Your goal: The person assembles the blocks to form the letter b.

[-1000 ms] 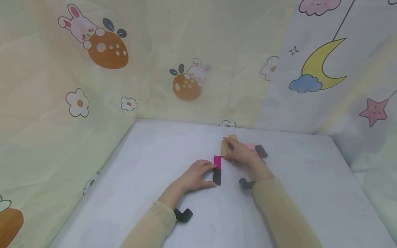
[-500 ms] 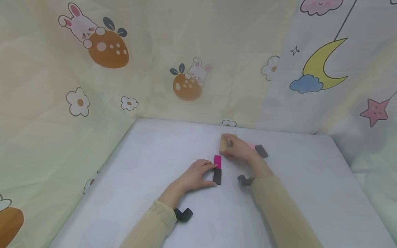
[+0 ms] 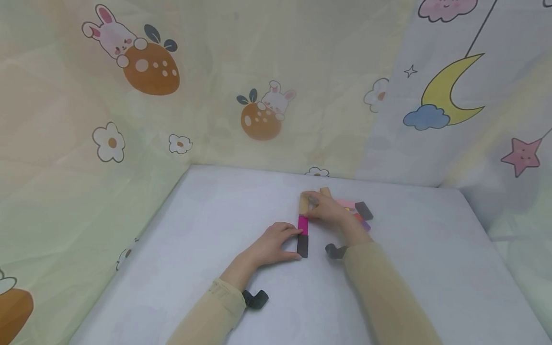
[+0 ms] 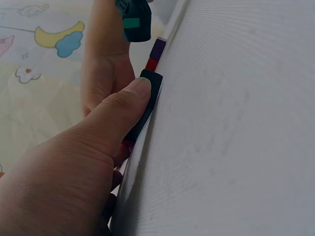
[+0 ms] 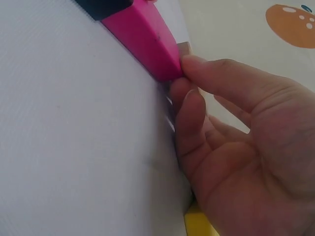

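Observation:
A black block and a magenta block lie end to end in a line on the white table. My left hand steadies them from the left, thumb against the near end of the black one and a fingertip at the magenta one. In the left wrist view the thumb presses on the black block. At the line's far end, my right hand pinches a plain wooden block beside the magenta block's far end. Fingers hide most of that wooden block in the right wrist view.
Right of my right hand lie loose blocks: another wooden one, a pink one, a dark one, a red one and a purple one. Patterned cloth walls the table's back and sides.
My right hand has lifted the wooden block, brought it left and then nearer, to the magenta block's far end. The left hand and its two blocks stay in place.

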